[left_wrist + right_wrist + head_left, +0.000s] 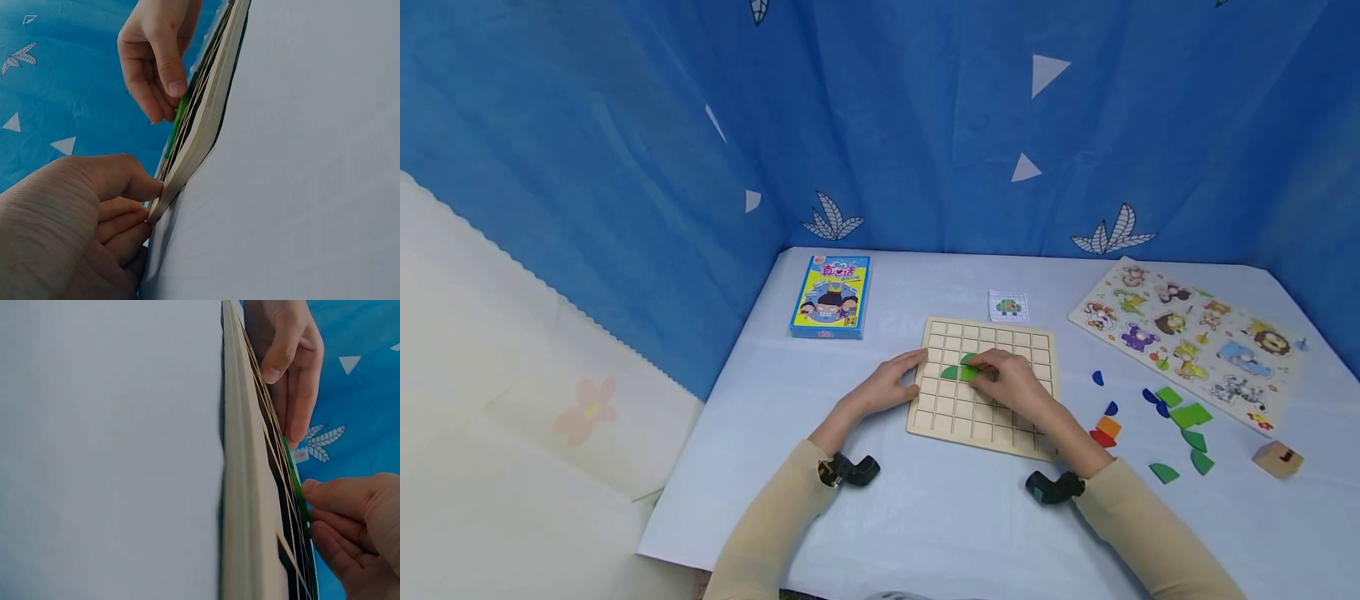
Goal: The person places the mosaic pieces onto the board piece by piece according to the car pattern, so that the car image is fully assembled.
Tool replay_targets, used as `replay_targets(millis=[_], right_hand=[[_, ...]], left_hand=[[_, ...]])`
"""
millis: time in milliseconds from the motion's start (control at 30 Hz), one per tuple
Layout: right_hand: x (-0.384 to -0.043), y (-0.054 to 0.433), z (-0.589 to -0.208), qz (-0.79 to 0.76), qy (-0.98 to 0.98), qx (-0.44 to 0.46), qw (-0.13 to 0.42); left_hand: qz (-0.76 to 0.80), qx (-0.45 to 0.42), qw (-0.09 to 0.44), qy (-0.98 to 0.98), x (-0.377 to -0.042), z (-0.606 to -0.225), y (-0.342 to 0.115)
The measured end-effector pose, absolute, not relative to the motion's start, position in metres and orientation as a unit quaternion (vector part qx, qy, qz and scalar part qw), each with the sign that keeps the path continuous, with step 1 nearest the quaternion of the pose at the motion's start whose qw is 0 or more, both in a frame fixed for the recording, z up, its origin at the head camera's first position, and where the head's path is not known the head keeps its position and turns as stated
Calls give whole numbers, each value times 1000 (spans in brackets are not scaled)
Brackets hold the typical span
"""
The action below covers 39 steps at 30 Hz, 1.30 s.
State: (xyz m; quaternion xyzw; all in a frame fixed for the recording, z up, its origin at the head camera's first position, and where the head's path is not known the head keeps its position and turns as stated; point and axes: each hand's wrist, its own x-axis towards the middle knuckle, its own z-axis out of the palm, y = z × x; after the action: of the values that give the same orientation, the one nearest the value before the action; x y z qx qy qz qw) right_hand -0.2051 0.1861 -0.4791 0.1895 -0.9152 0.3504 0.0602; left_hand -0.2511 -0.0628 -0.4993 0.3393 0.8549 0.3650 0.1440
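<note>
A wooden grid board (940, 417) lies on the table with green pieces on its cells. My left hand (886, 385) rests at the board's left edge; its thumb and fingertips touch the rim, as the left wrist view also shows. Over the middle of the board, my right hand (1013, 385) pinches at the green pieces between thumb and fingers. Beside its fingertips are a light green square (967, 374) and a darker green quarter-circle (967, 359), both partly covered. Another green quarter-circle (951, 372) lies just left of the square. Green also shows under the fingers in the right wrist view.
Right of the board lie loose green squares (1168, 397), green quarter-circles (1163, 472), blue half-rounds (1098, 378), an orange square (1108, 427) and a red piece (1102, 437). A wooden cube (1277, 459), animal puzzle board (1187, 333), pattern card (1008, 306) and blue-yellow box (831, 297) stand around.
</note>
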Motion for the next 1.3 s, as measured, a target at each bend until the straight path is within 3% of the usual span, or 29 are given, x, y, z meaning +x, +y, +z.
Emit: replay_targets(millis=[500, 700, 800, 933, 1300], right_hand=[[-202, 186, -479, 358, -911, 193, 67], [-189, 194, -455, 461, -877, 135, 5], [-182, 210, -448, 487, -865, 123, 1], [-172, 247, -453, 482, -868, 111, 45], [-119, 328, -454, 421, -903, -32, 85]], left_hand=[[367, 341, 147, 853, -250, -499, -62], [368, 340, 146, 853, -250, -500, -61], [369, 341, 149, 852, -250, -501, -61], [367, 344, 150, 851, -251, -500, -61], [367, 344, 143, 852, -252, -498, -63]])
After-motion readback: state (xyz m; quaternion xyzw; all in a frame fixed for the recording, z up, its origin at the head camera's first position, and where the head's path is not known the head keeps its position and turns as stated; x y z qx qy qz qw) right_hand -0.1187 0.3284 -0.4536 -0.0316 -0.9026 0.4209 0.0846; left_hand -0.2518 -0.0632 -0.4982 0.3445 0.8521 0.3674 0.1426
